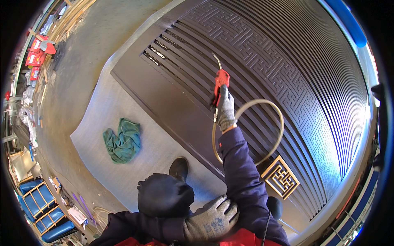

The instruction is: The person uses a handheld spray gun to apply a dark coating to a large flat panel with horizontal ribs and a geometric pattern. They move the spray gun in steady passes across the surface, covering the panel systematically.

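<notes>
The air gun [223, 77] is bright red with a thin, bent metal nozzle, aimed over the dark panel's [152, 100] slats, in from its long edge nearest the wearer. The gloved right hand [226, 107] is closed round its handle, hiding much of it; I can't make out the trigger. The pale hose [282, 119] vanishes behind the right sleeve [246, 172], where the left hand [211, 218] lies, fingers bent; whether it grips, I can't tell.

1 cloth [123, 142] lies on the mat [96, 123], left of the panel [262, 82].
</notes>
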`<state>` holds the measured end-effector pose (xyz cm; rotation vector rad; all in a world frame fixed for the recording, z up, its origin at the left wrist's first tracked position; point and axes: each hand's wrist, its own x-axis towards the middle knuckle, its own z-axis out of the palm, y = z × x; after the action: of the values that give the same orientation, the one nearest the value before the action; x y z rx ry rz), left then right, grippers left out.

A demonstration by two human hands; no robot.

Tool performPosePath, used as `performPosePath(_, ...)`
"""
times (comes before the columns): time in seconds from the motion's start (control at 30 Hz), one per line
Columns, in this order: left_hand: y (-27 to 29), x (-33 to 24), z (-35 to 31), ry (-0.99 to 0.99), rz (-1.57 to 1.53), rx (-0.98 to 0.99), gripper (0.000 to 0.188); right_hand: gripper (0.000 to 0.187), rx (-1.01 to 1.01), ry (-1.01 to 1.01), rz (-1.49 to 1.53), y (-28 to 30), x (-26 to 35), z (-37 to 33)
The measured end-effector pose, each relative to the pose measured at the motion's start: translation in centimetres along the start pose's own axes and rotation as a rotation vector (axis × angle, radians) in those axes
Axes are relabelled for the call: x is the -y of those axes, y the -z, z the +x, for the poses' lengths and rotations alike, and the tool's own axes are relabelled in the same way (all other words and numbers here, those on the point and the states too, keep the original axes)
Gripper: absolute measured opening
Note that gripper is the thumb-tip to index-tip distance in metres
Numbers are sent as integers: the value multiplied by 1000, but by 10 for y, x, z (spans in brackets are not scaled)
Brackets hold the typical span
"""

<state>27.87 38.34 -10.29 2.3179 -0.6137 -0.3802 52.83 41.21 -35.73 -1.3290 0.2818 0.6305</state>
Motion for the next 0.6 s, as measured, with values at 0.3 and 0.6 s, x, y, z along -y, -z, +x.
performPosePath(0.3,10,5,-13,73,-4,-100,43,57,28,-104,-143,-73,12,58)
performPosePath(0.6,4,2,-14,54,59,-17,39,34,-41,139,374,21,31,-29)
